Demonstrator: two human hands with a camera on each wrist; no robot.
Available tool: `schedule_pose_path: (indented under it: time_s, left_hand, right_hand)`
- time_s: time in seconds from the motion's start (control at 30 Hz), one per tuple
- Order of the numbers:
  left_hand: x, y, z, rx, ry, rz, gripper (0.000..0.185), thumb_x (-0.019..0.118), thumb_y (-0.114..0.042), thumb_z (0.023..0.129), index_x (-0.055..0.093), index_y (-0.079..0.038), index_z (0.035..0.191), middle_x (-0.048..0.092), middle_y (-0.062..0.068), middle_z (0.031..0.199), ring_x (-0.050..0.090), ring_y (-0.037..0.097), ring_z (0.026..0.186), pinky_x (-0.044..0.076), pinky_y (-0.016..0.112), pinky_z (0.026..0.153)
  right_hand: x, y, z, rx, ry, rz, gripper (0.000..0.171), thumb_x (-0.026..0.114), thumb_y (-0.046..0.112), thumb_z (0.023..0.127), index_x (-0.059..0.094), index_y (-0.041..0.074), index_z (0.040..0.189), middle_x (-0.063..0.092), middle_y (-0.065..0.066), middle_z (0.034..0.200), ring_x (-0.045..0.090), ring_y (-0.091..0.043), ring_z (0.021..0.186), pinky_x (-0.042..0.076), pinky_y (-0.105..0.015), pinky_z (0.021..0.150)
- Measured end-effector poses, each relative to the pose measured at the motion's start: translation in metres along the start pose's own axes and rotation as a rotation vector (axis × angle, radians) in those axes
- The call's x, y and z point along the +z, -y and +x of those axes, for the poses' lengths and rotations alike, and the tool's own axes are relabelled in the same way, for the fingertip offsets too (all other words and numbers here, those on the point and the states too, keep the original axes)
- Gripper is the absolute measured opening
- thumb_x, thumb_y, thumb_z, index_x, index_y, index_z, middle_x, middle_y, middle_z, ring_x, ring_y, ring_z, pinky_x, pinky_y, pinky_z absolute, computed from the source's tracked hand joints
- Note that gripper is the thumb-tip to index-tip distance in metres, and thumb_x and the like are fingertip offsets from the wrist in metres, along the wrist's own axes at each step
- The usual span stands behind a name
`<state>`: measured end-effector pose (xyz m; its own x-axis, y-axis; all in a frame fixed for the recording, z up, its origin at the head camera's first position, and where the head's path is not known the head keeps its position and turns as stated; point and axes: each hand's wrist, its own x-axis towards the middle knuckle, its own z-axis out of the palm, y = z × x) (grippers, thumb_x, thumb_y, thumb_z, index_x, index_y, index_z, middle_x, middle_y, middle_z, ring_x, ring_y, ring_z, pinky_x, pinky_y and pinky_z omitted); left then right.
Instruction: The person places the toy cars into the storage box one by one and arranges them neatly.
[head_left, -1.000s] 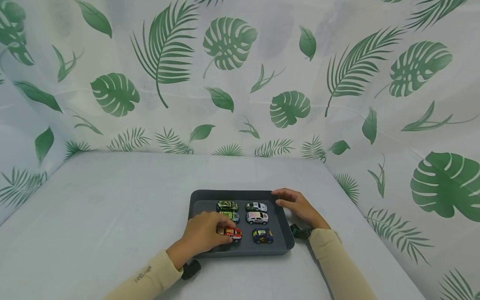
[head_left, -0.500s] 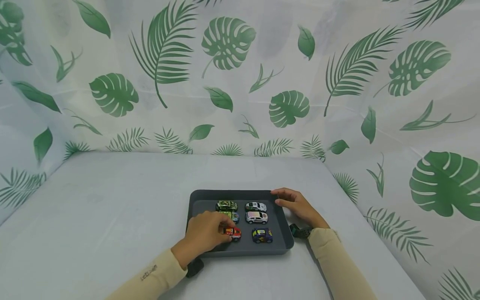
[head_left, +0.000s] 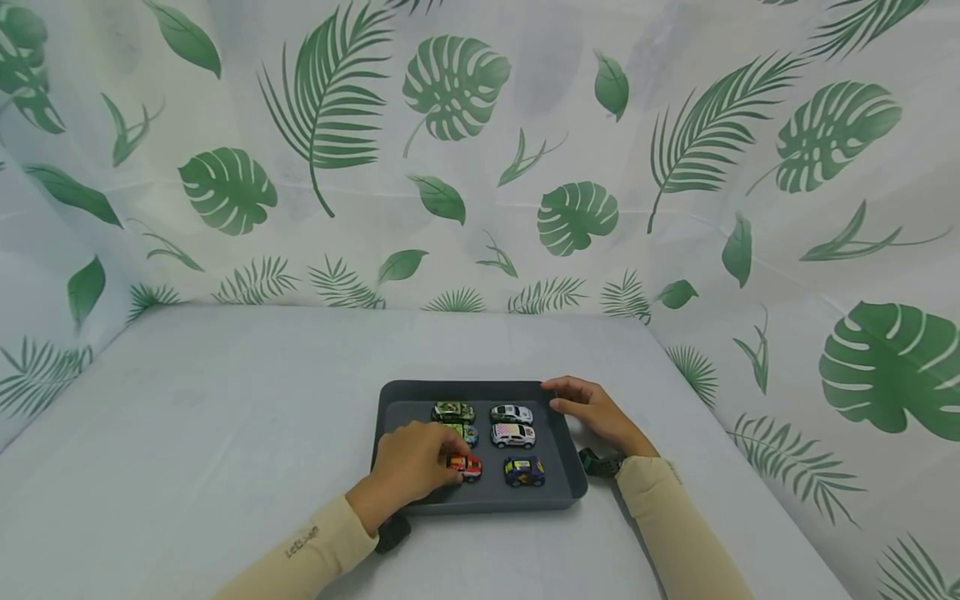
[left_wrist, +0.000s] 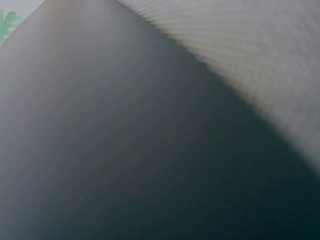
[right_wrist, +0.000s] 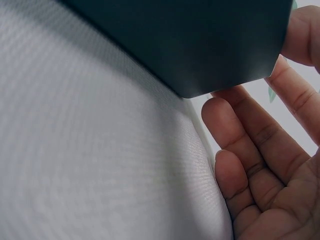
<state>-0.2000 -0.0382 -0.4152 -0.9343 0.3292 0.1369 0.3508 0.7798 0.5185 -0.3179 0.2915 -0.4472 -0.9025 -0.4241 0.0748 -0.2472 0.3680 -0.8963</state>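
My left hand reaches over the front left of a dark grey tray and pinches a red toy car between thumb and fingers. The car's rear is hidden by the hand. My right hand holds the tray's far right corner, thumb over the rim. In the right wrist view, the right hand's fingers bend beside the tray's outer wall. A blurred dark tray wall fills most of the left wrist view; the left hand does not show clearly there.
Also in the tray are a camouflage toy car, a partly covered green-blue toy car, a white-and-black toy car, a pink-and-white toy car and a dark blue toy car. A white cloth lies beneath; leaf-printed curtain surrounds.
My left hand and wrist have shifted very slightly to the right while pinching the red toy car. The right hand and the other toy cars stay in place.
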Motion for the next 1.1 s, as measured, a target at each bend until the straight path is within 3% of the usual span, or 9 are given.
schedule_pose_path:
  time_s: [0.23,0.43,0.63,0.77,0.9,0.97,1.1]
  left_hand:
    - [-0.006,0.001,-0.004,-0.005,-0.011,-0.046,0.031,0.097,-0.024,0.082,0.085,-0.025,0.111,0.080,-0.007,0.098,0.073,0.014,0.086,0.052,0.038,0.065]
    - [-0.019,0.015,-0.009,0.049,-0.034,-0.197,0.026,0.090,-0.024,0.091,0.083,-0.022,0.116,0.081,-0.004,0.111,0.076,0.021,0.101,0.061,0.043,0.076]
    - [-0.035,0.039,-0.019,0.117,-0.085,-0.373,0.031,0.079,-0.016,0.101,0.077,-0.010,0.132,0.077,0.006,0.127,0.073,0.027,0.112,0.061,0.044,0.093]
    - [-0.042,0.056,-0.028,0.086,-0.184,-0.323,0.046,0.075,-0.017,0.104,0.065,-0.007,0.148,0.069,0.013,0.143,0.066,0.035,0.129,0.055,0.056,0.104]
    - [-0.049,0.077,-0.038,0.019,-0.236,-0.207,0.062,0.070,-0.024,0.108,0.048,-0.003,0.162,0.052,0.023,0.161,0.049,0.047,0.147,0.040,0.069,0.115]
    - [-0.054,0.088,-0.041,-0.011,-0.246,-0.142,0.066,0.067,-0.028,0.110,0.041,-0.002,0.165,0.044,0.026,0.166,0.041,0.051,0.151,0.032,0.074,0.118]
    - [-0.062,0.110,-0.045,-0.060,-0.264,0.005,0.067,0.061,-0.033,0.112,0.038,-0.001,0.166,0.038,0.029,0.168,0.035,0.054,0.153,0.023,0.078,0.117]
  right_hand:
    - [0.001,-0.001,0.000,0.003,0.003,0.001,0.039,0.067,0.009,0.106,0.063,-0.009,0.141,0.064,-0.028,0.142,0.063,-0.033,0.130,0.044,-0.049,0.115]
    - [-0.001,-0.004,-0.001,0.002,-0.006,-0.012,0.039,0.067,0.009,0.106,0.063,-0.009,0.141,0.064,-0.028,0.142,0.062,-0.037,0.132,0.045,-0.044,0.113]
    - [-0.004,-0.004,-0.006,0.005,-0.005,-0.027,0.041,0.066,0.009,0.107,0.061,-0.008,0.144,0.064,-0.028,0.144,0.061,-0.042,0.133,0.043,-0.056,0.117]
    - [-0.002,-0.003,-0.010,0.012,-0.009,-0.047,0.044,0.064,0.010,0.108,0.058,-0.007,0.148,0.063,-0.028,0.146,0.062,-0.042,0.133,0.043,-0.062,0.116]
    - [0.001,-0.003,-0.018,0.005,-0.011,-0.090,0.052,0.063,0.013,0.110,0.049,-0.005,0.156,0.060,-0.032,0.147,0.061,-0.047,0.133,0.046,-0.064,0.112]
    - [0.001,-0.001,-0.022,-0.012,-0.021,-0.147,0.054,0.062,0.015,0.111,0.046,-0.005,0.159,0.060,-0.033,0.147,0.060,-0.049,0.134,0.047,-0.065,0.111]
    - [-0.001,0.003,-0.034,-0.029,-0.074,-0.309,0.048,0.057,0.019,0.113,0.053,-0.005,0.155,0.059,-0.030,0.150,0.053,-0.052,0.141,0.043,-0.069,0.113]
